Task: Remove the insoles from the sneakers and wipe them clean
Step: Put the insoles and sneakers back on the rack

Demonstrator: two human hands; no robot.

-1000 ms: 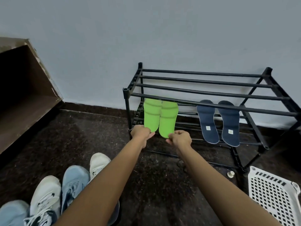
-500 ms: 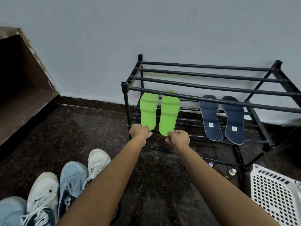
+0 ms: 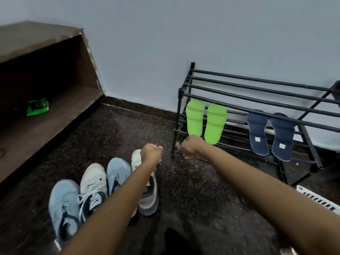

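Two bright green insoles point(image 3: 205, 120) lean side by side on the lower rails of a black metal shoe rack point(image 3: 257, 92). Two dark blue insoles point(image 3: 269, 134) lean further right on the same rack. My left hand point(image 3: 151, 153) hovers over the floor left of the rack with loosely curled fingers, holding nothing. My right hand point(image 3: 191, 147) is just below the green insoles, apart from them, fingers also loosely curled and empty. Several sneakers point(image 3: 95, 186), light blue and white, stand in a row on the dark floor under my left forearm.
A brown wooden shelf unit point(image 3: 55, 89) stands at the left with a green packet point(image 3: 37, 106) on its board. The corner of a white perforated basket point(image 3: 320, 199) shows at the right edge. Dark speckled floor lies between the sneakers and the rack.
Both hands have let go of the green insoles and drawn back to the left. The insoles stay leaning on the rack. The view has swung left and down.
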